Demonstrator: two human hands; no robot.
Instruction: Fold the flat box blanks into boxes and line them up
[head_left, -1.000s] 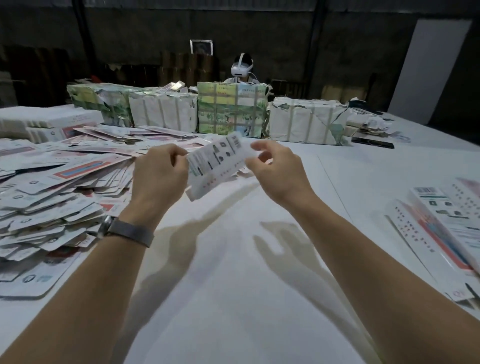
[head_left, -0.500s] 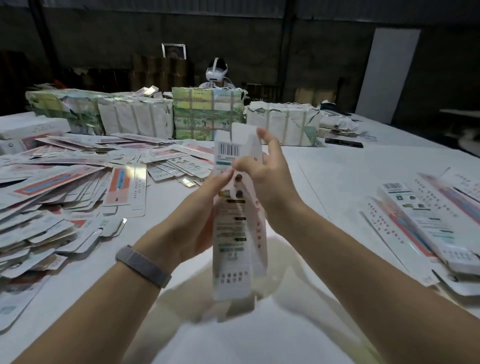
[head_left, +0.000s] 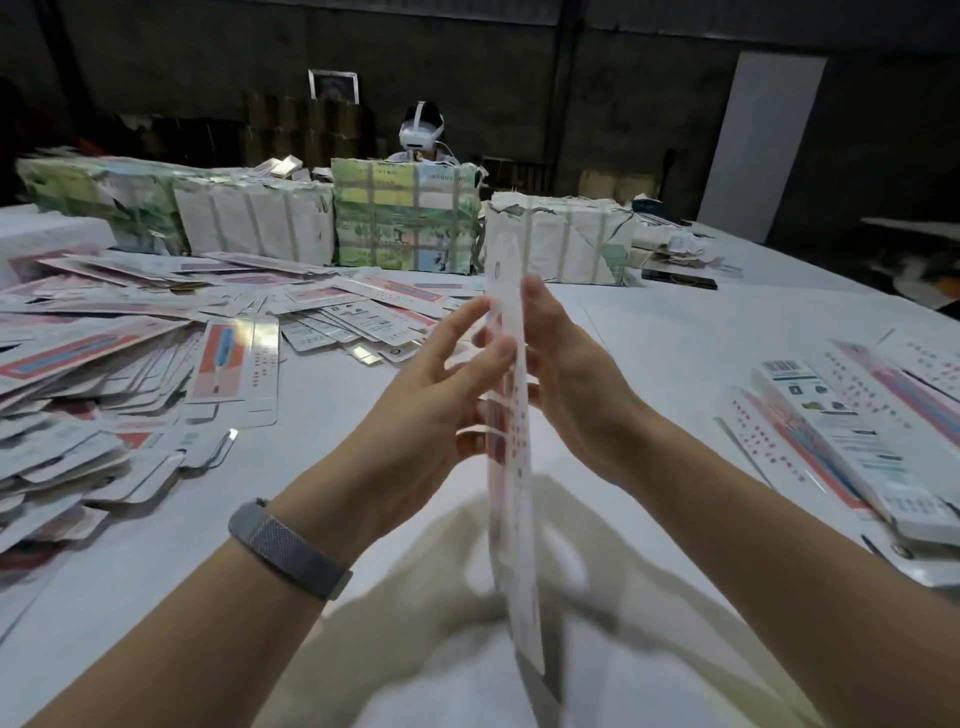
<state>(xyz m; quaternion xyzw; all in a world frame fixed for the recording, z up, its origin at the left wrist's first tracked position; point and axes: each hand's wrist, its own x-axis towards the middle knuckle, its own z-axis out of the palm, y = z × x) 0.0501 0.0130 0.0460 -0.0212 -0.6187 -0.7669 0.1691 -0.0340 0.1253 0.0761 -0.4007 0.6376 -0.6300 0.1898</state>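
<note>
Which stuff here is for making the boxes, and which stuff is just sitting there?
For the box job:
- box blank, upright between left hand and right hand
- heap of flat blanks
- folded boxes on the right

Just lying about:
- wrapped bundles at the back
- dark flat thing, too small to identify
- white table

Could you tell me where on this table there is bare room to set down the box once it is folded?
Bare table runs between the loose blanks on the left and the boxes on the right, reaching back to the wrapped bundles. The near middle, under the hands and the held blank, is bare too. The left side is crowded.
</note>
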